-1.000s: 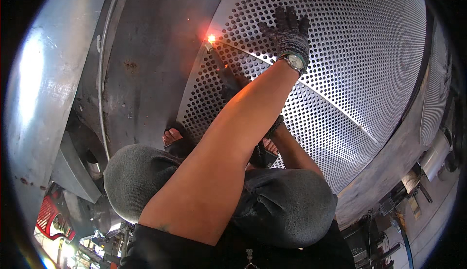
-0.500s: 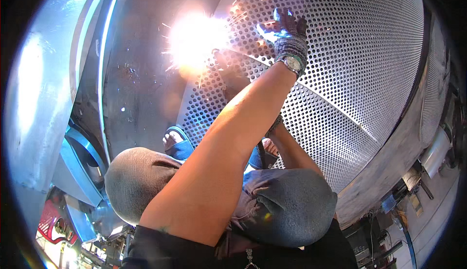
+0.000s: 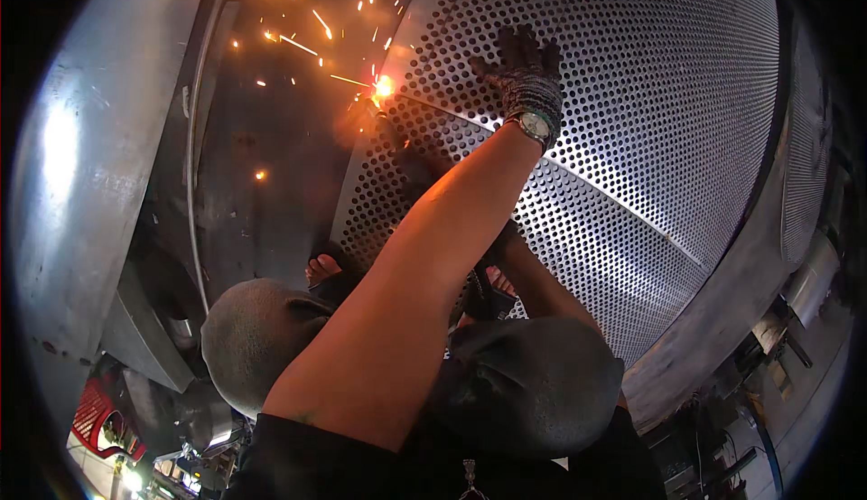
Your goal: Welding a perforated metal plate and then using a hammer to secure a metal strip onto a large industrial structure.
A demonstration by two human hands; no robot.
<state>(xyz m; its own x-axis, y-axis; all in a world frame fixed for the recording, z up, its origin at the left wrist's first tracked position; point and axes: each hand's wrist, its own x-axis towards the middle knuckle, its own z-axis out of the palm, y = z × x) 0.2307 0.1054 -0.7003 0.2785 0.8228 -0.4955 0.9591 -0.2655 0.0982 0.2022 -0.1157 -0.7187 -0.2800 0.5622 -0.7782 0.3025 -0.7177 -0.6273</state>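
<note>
My left hand [image 3: 524,71], in a dark knit glove with a watch at the wrist, lies flat with fingers spread on a curved perforated metal sheet [image 3: 632,121]. Behind my left forearm, my right hand [image 3: 506,236] is mostly hidden, with a bit of dark glove showing. From there a welding torch [image 3: 408,158] reaches up and left, and my right hand appears closed on its handle. At the torch tip an orange glow [image 3: 384,87] burns by the sheet's left edge, near the end of a seam. Sparks fly up and left over a plain metal surface [image 3: 271,139].
My knees [image 3: 262,342] are bent, and sandalled feet [image 3: 323,267] rest at the sheet's lower edge. A tall shiny metal panel [image 3: 81,184] stands at left, with a thin rod [image 3: 191,166] beside it. A red plastic item [image 3: 95,414] sits lower left.
The large white welding glare has shrunk to a small orange glow, and the scene is darker. Sparks are now scattered up and left. My left hand has shifted slightly and stays on the sheet.
</note>
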